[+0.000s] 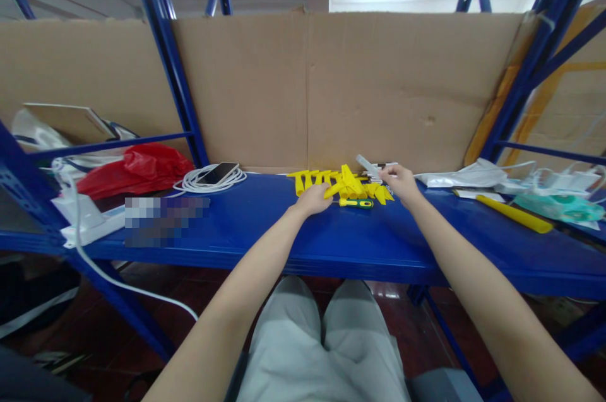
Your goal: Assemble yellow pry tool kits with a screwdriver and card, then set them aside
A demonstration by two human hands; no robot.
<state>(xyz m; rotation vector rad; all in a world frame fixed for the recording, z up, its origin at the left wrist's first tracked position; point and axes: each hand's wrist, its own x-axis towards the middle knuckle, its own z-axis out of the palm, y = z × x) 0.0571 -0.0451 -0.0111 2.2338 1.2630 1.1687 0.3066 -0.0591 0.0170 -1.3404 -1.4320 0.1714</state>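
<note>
Left hand: the left hand (314,200) is at the near left edge of the yellow heap, fingers drawn narrow on a yellow piece (333,190) that points to the right
Right hand: the right hand (400,180) is just right of the heap, fingertips pinched on the near end of a pale strip (366,165), which tilts up toward the far left
Yellow heap: the loose yellow heap (351,186) lies between the two hands, toward the far side of the blue shelf (250,225)
Yellow row: a row of yellow parts (310,178) stretches left from the heap, just beyond the left hand
Hand tool: a yellow and green tool (356,203) lies on the near side of the heap, its tip close to the left hand
Far side: a cardboard panel (255,93) stands upright behind everything
Shelf, left: a phone (220,173) rests on a coiled white cable (189,182), with a red bag (142,170) farther left
Shelf, right: a yellow bar (514,214) lies nearer than a white packet (461,175)
</note>
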